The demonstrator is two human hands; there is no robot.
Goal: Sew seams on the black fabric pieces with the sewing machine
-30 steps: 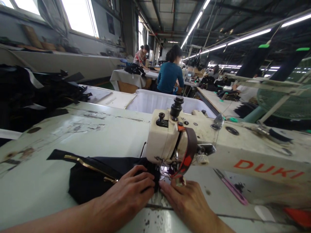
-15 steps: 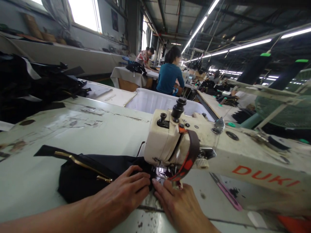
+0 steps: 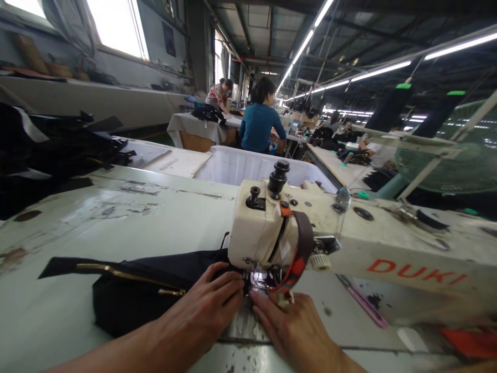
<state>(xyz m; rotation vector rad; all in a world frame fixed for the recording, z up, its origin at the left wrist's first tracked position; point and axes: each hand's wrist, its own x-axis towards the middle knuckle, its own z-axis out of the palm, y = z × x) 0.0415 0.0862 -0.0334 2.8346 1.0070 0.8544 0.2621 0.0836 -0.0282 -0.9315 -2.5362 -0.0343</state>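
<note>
A black fabric piece (image 3: 128, 305) with a gold-toothed zipper (image 3: 132, 277) lies on the sewing machine table, its right end under the presser foot (image 3: 259, 280). On that end, left of the foot, rests my left hand (image 3: 212, 303), fingers bent and closed together on the cloth. My right hand (image 3: 291, 324) is at the front of the foot, thumb and fingers drawn together at the fabric's edge; some fingertips are hidden behind the machine parts. The sewing machine head (image 3: 267, 223) stands over both hands, a dark strap with red marks hanging from it.
Pink-handled snips (image 3: 367, 305) and a white flat piece (image 3: 411, 340) lie right of the hands under the machine arm. A white plastic bin (image 3: 229, 163) stands behind the machine. Dark fabric (image 3: 50, 145) is heaped at left. A person in a blue top (image 3: 261, 124) sits ahead.
The view has shifted slightly, so the background sits further left. The fabric's free zipper end lies a little lower in the picture. Both hands stay by the presser foot.
</note>
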